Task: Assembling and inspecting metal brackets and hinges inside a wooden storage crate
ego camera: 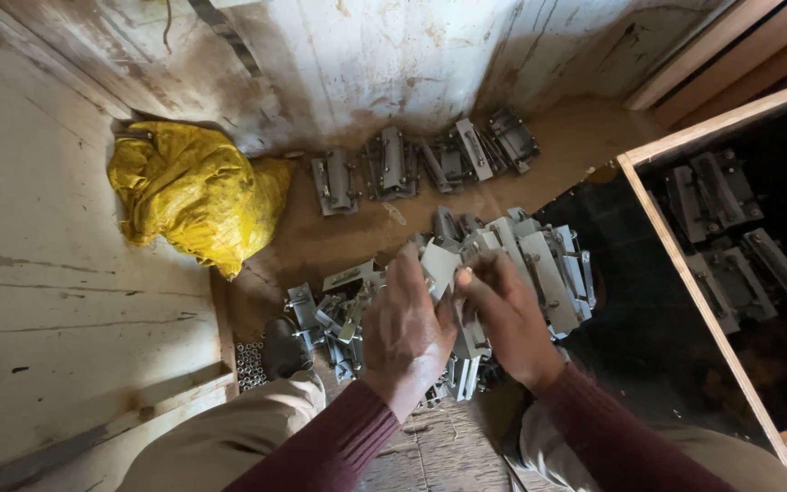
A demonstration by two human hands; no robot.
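Head view looks down on a person crouched on the floor [321, 241]. The left hand [404, 330] and right hand [501, 317] meet over one grey metal bracket [439, 267], both grips closed on it, though what the fingers do there I can't quite make out. Just beyond lies a loose heap of brackets [539, 260]. Farther off, a row of brackets [425, 162] stands lined along the wall, seemingly finished; the heap looks mostly untouched. A yellow sack [193, 191] sits far left.
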